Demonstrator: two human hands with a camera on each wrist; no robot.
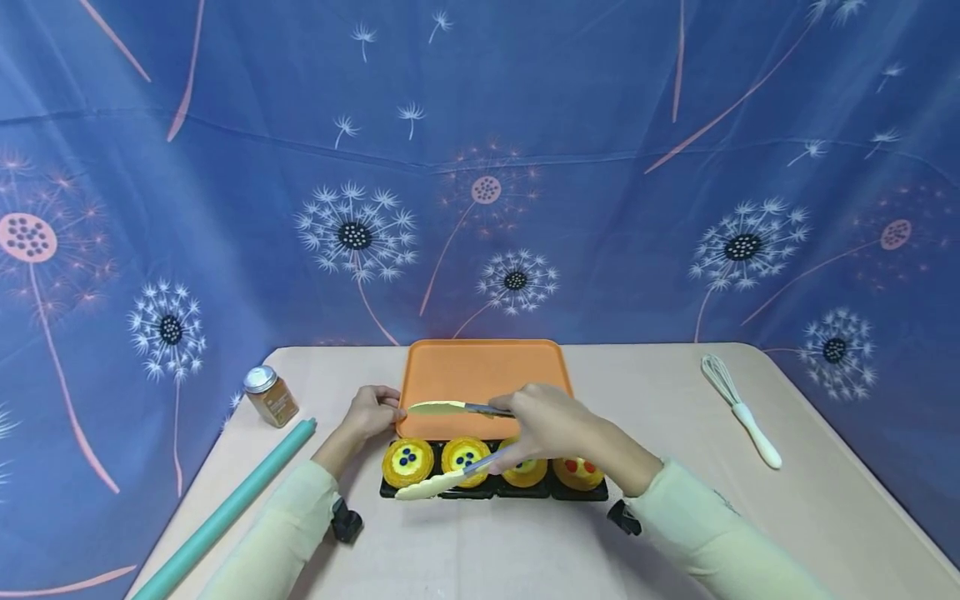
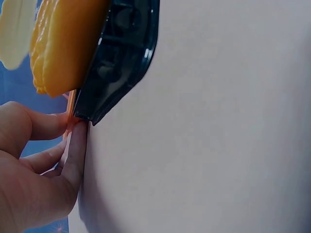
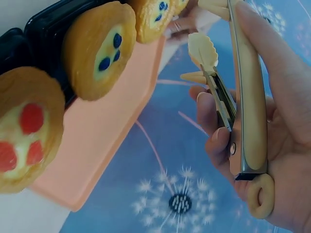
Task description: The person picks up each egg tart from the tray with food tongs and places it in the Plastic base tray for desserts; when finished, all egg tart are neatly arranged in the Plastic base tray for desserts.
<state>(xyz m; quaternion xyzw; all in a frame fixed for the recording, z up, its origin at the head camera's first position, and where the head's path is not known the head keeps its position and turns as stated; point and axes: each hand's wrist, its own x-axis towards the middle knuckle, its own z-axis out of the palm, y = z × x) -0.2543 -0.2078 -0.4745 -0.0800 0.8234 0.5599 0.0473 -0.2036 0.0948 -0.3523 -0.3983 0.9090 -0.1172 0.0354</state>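
Observation:
My left hand (image 1: 369, 414) pinches the left edge of the orange tray (image 1: 483, 367) between thumb and fingers. A pair of tongs (image 3: 250, 107) with cream, scalloped tips is held in my right hand (image 1: 551, 425). The tong arms are spread apart, one tip over the orange tray and the other above the front row. That row is a black tray (image 1: 480, 493) of tarts, touching or close to the orange tray's near edge. A blueberry tart (image 1: 407, 462) sits at the left end. A tart with red pieces (image 1: 579, 477) is at the right end, partly hidden by my right wrist.
A spice jar (image 1: 272, 397) with a silver lid stands at the left. Beside it lies a long teal roll (image 1: 232, 508). On the right is a white-handled whisk (image 1: 742, 412). A blue dandelion-print cloth (image 1: 600, 208) hangs behind the pale table (image 1: 480, 550).

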